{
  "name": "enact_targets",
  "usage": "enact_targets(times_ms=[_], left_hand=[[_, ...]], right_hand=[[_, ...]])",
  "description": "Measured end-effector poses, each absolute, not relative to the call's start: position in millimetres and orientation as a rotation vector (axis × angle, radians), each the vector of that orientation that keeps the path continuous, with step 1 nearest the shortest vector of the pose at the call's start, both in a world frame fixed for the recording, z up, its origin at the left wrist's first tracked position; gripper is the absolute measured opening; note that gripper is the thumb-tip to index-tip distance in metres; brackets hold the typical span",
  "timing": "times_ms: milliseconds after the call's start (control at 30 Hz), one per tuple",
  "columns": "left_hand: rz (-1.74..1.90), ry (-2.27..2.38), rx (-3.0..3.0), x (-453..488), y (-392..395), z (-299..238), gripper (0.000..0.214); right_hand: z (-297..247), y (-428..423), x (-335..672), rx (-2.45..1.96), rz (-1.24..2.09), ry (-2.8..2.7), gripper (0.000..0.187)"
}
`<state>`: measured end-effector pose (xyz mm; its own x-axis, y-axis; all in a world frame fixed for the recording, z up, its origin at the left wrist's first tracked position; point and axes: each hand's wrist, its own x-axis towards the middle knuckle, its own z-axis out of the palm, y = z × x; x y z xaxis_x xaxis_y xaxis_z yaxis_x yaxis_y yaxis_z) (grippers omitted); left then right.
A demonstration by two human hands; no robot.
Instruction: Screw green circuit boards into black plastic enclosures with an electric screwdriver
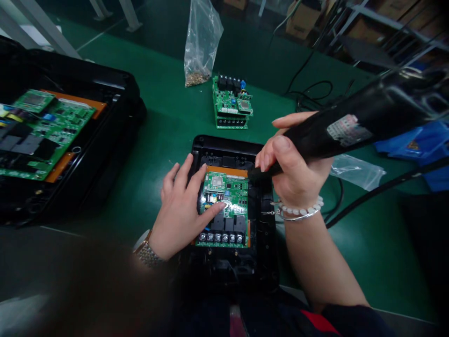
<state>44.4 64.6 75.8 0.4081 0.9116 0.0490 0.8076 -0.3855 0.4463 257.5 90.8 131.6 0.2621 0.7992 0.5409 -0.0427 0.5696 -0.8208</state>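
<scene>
My left hand (180,210) lies flat with its fingers spread, pressing on a green circuit board (233,196) with black relays and a row of screw terminals. The board sits on an orange insulating sheet (226,171) inside an open black plastic housing (265,224). My right hand (293,164) grips a black electric screwdriver (351,126), which slants down from the upper right. Its tip is at the board's upper right corner, partly hidden in shadow.
A larger black housing (101,140) with green boards lies open at left. Stacked circuit boards (231,103) and a plastic bag of brass screws (201,47) stand behind on the green mat (147,131). A black cable (379,192) and a blue bag (414,150) lie at right.
</scene>
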Motion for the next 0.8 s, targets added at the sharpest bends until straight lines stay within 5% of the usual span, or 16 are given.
enact_targets(times_ms=[300, 533, 800], left_hand=[[0.406, 1.496, 2.298, 45, 64, 77, 0.083], [0.47, 1.471, 2.334, 43, 64, 75, 0.087], [0.572, 1.448, 2.358, 34, 51, 82, 0.082]], right_hand=[[156, 40, 322, -0.911, 0.261, -1.122, 0.014], [105, 17, 350, -1.13, 0.302, -1.001, 0.019], [106, 11, 347, -1.164, 0.321, -0.981, 0.024]])
